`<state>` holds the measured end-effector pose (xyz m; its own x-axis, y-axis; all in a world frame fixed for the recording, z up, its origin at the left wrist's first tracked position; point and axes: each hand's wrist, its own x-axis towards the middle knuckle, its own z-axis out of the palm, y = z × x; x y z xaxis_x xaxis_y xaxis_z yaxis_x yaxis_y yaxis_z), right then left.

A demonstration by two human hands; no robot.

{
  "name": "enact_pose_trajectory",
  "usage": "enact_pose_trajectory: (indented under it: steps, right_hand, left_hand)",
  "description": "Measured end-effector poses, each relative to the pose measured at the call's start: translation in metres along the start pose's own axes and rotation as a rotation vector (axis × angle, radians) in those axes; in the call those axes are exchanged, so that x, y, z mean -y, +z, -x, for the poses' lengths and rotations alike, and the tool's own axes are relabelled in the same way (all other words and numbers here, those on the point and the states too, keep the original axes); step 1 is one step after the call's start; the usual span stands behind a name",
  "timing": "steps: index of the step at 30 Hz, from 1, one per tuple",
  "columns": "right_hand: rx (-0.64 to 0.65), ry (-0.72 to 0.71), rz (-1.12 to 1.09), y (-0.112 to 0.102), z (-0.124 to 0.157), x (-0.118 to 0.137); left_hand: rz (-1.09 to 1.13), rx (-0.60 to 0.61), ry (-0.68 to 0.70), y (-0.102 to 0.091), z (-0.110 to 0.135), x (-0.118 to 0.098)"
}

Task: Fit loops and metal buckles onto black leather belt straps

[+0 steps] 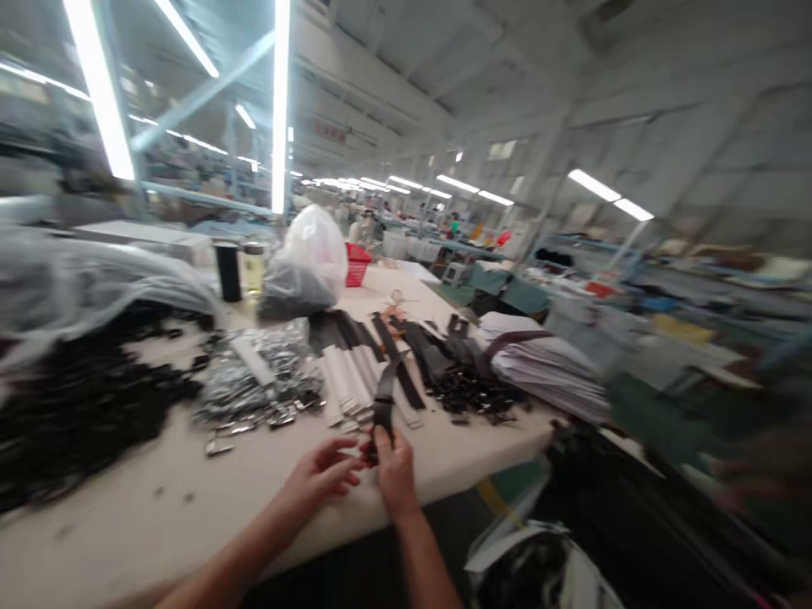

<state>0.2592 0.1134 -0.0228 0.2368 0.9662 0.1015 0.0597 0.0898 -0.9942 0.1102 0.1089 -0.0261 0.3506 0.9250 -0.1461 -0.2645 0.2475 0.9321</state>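
Observation:
My right hand [396,470] grips a black strap [385,391] near its lower end, thumb on top. The strap runs up and away from the hand, with what looks like a dark loop or slider partway along it. My left hand [322,475] is beside it, fingers apart and curved, their tips close to the strap's lower end; whether they touch it I cannot tell. Just beyond the hands lie white-ended black straps [346,372] in a row. To the right is a bunch of black straps with dark fittings [473,385]. Shiny metal pieces [260,381] are heaped to the left.
A big pile of small black parts [82,397] covers the table's left side. Behind stand a black cylinder [227,271], a yellowish bottle [254,269], a plastic bag [308,262] and a red basket [357,264]. Stacked sheets [545,364] lie at the table's right edge.

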Motion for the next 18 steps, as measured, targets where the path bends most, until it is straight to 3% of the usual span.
enact_pose_trajectory:
  steps: [4,9,12,18]
  right_hand:
    - [0.02,0.036,-0.072,-0.001,-0.01,-0.007]
    - [0.019,0.035,-0.126,0.0,-0.011,-0.017]
    - [0.014,0.009,-0.097,0.0,-0.009,-0.014]
    - [0.031,-0.027,-0.038,-0.001,-0.007,-0.011]
  left_hand:
    - [-0.137,-0.007,0.107,-0.029,0.009,-0.022]
    - [-0.281,-0.212,0.179,-0.087,0.019,-0.054]
    - [-0.485,-0.313,0.232,-0.117,0.011,-0.065]
    - [-0.775,-0.37,0.291,-0.14,-0.004,-0.065]
